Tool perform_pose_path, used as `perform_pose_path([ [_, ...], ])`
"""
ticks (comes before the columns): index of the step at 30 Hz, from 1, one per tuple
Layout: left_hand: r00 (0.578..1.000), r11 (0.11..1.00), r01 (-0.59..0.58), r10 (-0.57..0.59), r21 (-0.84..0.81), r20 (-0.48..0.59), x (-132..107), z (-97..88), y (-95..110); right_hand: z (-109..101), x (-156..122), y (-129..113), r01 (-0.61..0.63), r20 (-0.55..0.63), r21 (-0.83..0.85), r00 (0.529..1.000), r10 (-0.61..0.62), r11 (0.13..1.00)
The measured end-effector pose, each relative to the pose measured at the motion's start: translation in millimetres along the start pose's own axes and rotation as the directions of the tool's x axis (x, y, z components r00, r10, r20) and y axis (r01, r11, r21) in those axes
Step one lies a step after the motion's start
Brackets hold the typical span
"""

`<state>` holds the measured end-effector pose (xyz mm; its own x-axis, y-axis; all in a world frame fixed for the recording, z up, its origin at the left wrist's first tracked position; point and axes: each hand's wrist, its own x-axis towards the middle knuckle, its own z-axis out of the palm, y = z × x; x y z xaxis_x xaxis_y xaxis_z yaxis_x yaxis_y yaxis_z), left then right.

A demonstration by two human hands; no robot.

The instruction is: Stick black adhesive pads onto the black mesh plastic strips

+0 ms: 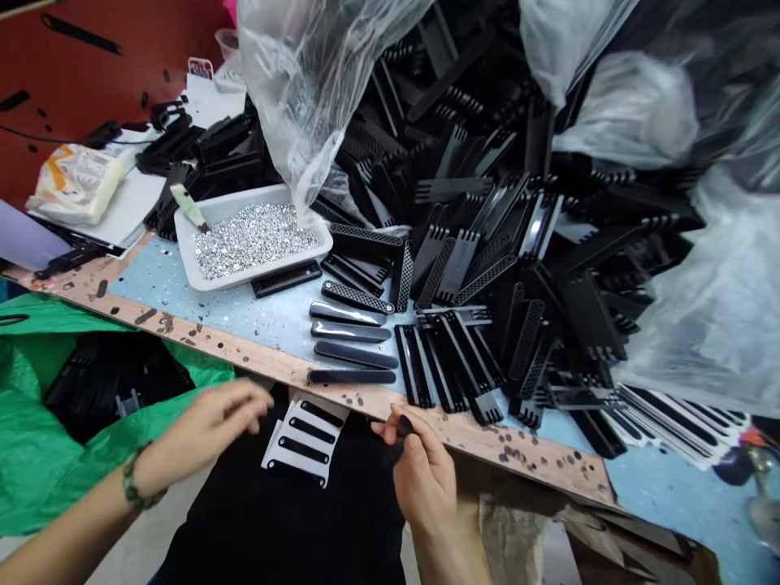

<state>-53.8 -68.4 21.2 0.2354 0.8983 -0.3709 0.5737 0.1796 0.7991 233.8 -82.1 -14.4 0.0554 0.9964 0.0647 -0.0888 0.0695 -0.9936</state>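
My right hand (423, 467), closed, pinches a small dark strip (400, 435) just below the table edge. Above the green bag's side, my left hand (223, 418) is in the air with its fingers loosely stretched and nothing visible in them. Between the hands, a white backing sheet (301, 471) with several black strips (305, 449) lies over the dark clothing on my lap. Several smooth black bars (353, 351) lie in a row on the table just beyond. Right of them stand black slotted pieces (448, 357) side by side.
A white tray (195, 272) of small silver metal parts holds a brush (188, 207). Black plastic pieces (463, 187) form a large heap under clear plastic bags (646, 106). A green bag (36, 422) with black parts hangs at left. More strip sheets (676, 418) lie at right.
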Motion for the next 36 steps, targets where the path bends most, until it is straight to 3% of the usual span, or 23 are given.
perform_pose_path([
  [2, 0.967, 0.995, -0.092, 0.096, 0.028, -0.236, 37.8, -22.3, 21.2, -7.7, 22.0, -16.3, 0.108, 0.105, -0.169, 0.99, -0.091, 0.98],
  [3, 0.951, 0.989, -0.142, 0.148, 0.041, -0.271, 61.3, -29.2, 28.3, -9.4, 35.0, -24.0, 0.154, 0.144, -0.255, 0.982, -0.12, 0.955],
  [5, 0.921, 0.968, -0.242, 0.251, 0.067, -0.297, 110.9, -34.6, 35.5, -8.1, 64.1, -36.9, 0.242, 0.18, -0.4, 0.966, -0.183, 0.884],
  [7, 0.92, 0.961, -0.26, 0.275, 0.093, -0.278, 153.7, -32.1, 37.0, -1.6, 95.5, -43.4, 0.323, 0.207, -0.5, 0.946, -0.251, 0.804],
  [10, 0.935, 0.955, -0.274, 0.293, 0.115, -0.199, 188.9, -23.9, 36.7, 13.6, 141.1, -38.5, 0.409, 0.299, -0.571, 0.911, -0.284, 0.712],
  [14, 0.942, 0.952, -0.299, 0.305, 0.063, -0.139, 194.7, -17.0, 34.1, 36.3, 185.5, -15.6, 0.47, 0.443, -0.602, 0.869, -0.219, 0.646],
  [18, 0.972, 0.965, -0.218, 0.202, -0.142, -0.12, 196.7, -12.3, 24.9, 54.0, 204.0, 2.7, 0.52, 0.545, -0.641, 0.826, -0.142, 0.564],
  [25, 0.981, 0.835, -0.14, 0.19, -0.533, 0.039, 204.9, -7.4, 13.6, 61.2, 205.9, 11.3, 0.576, 0.6, -0.683, 0.793, -0.104, 0.449],
  [31, 0.984, 0.82, -0.129, 0.174, -0.557, 0.029, 204.0, -9.3, 15.4, 67.3, 205.9, 11.3, 0.599, 0.614, -0.695, 0.782, -0.105, 0.399],
  [36, 0.996, 0.802, -0.064, 0.091, -0.594, 0.015, 205.6, -6.3, 19.7, 66.7, 203.9, 4.9, 0.595, 0.615, -0.734, 0.787, -0.05, 0.326],
])
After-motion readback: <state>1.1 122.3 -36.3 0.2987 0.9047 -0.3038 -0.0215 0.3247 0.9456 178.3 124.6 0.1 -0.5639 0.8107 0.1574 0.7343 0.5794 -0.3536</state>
